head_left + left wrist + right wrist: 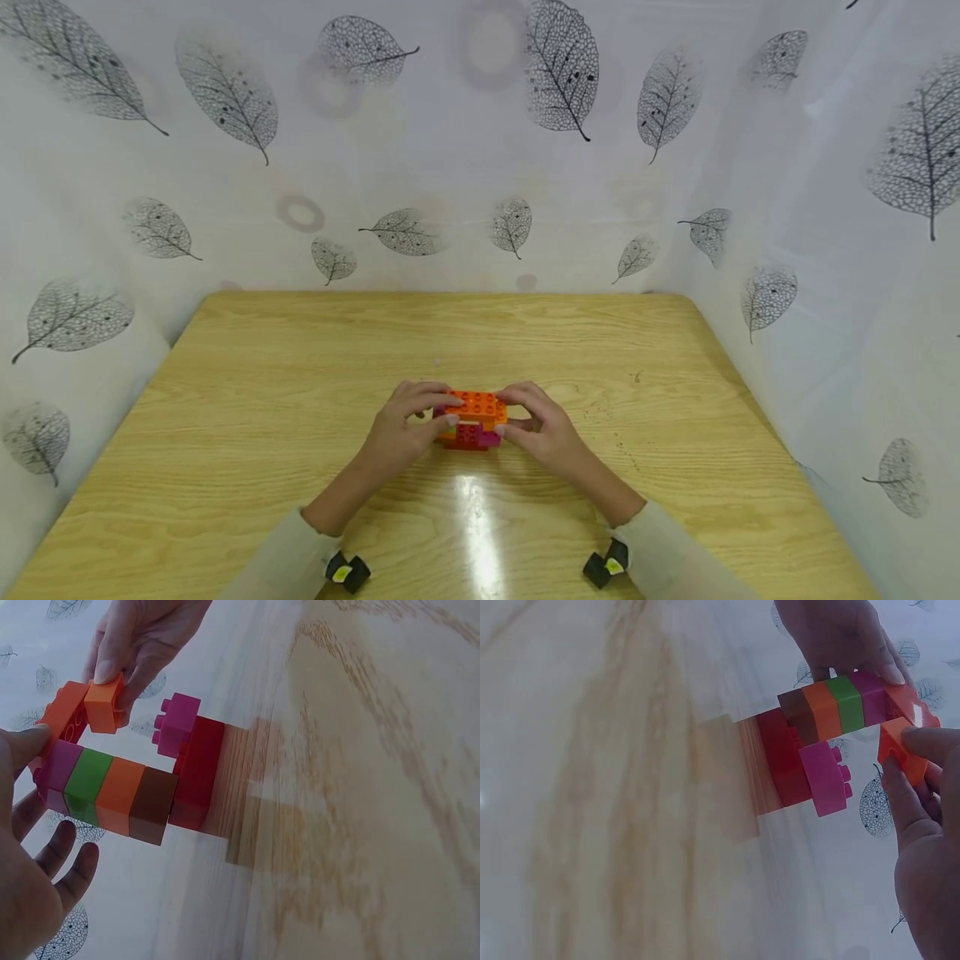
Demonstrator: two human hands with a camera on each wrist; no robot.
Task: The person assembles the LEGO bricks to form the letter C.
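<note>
Toy building bricks are joined into a structure at mid-table. At its foot lies a red brick (201,772), with a magenta brick (178,727) on one end. From the other end rises a column of brown (151,808), orange (120,793), green (88,786) and purple (58,776) bricks. A long orange brick (478,406) caps the column and juts to the right. My left hand (401,425) grips the top of the column at the long orange brick. My right hand (547,427) pinches a small orange brick (895,742) right at the long brick's jutting end.
The wooden table (300,350) has a light reflection in front of the bricks. A white curtain (450,167) printed with leaves surrounds its back and sides. Black wrist cameras sit on both sleeves (288,554).
</note>
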